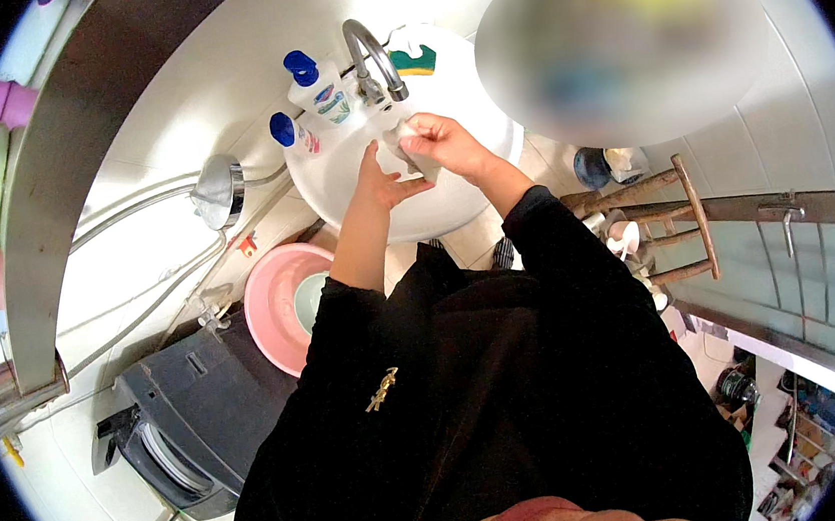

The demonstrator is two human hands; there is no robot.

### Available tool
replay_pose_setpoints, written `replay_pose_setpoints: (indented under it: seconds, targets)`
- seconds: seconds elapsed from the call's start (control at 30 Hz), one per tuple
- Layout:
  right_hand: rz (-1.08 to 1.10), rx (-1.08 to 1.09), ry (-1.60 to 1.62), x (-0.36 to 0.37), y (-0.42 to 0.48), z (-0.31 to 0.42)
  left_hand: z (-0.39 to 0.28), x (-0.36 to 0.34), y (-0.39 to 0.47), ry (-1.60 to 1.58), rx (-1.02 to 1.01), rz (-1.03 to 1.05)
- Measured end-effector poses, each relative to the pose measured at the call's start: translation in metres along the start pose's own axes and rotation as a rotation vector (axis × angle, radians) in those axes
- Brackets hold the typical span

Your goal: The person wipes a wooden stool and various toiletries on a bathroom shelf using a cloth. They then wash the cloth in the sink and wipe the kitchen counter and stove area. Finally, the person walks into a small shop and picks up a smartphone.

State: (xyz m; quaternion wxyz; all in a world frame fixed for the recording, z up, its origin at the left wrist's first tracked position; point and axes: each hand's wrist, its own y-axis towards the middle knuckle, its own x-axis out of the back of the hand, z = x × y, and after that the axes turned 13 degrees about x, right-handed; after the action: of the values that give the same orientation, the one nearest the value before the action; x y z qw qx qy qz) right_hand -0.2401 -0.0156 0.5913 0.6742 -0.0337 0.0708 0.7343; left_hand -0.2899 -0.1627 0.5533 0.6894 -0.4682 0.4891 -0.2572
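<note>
Over the white washbasin (451, 216), my right hand (452, 148) pinches a pale, limp piece, perhaps a cloth (423, 165), which hangs from the fingers. My left hand (386, 186) is beside it with fingers spread. One of its fingertips meets or nearly meets the lower end of the pale piece; I cannot tell which. Above both hands curves a metal gooseneck faucet (368, 39). Two white bottles with blue tops, a larger one (326, 92) and a smaller one (298, 138), stand on the basin's left rim. A green and yellow sponge (415, 61) lies behind the faucet.
Below left sits a pink basin (263, 305) with a pale green bowl (308, 301) inside, beside a dark grey appliance (190, 403). A wooden stool or rack (696, 218) stands at right near a glazed door (802, 261). The upper right is blurred.
</note>
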Motion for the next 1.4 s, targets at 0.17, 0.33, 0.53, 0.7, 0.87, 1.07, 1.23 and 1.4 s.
replay_pose_setpoints:
  seconds: [0.17,0.33,0.53,0.7,0.87,1.07,1.23,1.4]
  targets:
    - [0.468,-0.020,-0.011,0.002,-0.005,0.008,-0.038,0.048,0.096,0.606,-0.040,0.712]
    - [0.021,-0.215,0.079,0.013,0.001,0.007,-0.036,0.050,0.119,0.273,0.082,0.556]
    - [-0.457,-0.290,-0.017,0.039,-0.002,-0.028,-0.012,0.006,0.029,0.365,0.213,0.820]
    - [-0.245,-0.427,0.738,0.032,-0.004,-0.033,0.008,-0.014,-0.013,0.362,0.159,0.822]
    - [-0.016,-0.210,0.380,0.017,0.011,-0.002,0.004,-0.008,-0.023,0.447,0.070,0.666]
    - [-0.035,-0.069,-0.169,0.008,0.041,-0.029,-0.020,-0.002,-0.020,0.791,0.024,0.698]
    - [-0.015,0.025,-0.825,0.012,0.055,-0.034,-0.022,-0.016,-0.020,1.178,-0.227,0.323]
    - [-0.053,-0.127,-0.879,0.012,0.055,-0.016,-0.008,-0.029,-0.016,1.799,-1.024,-0.091]
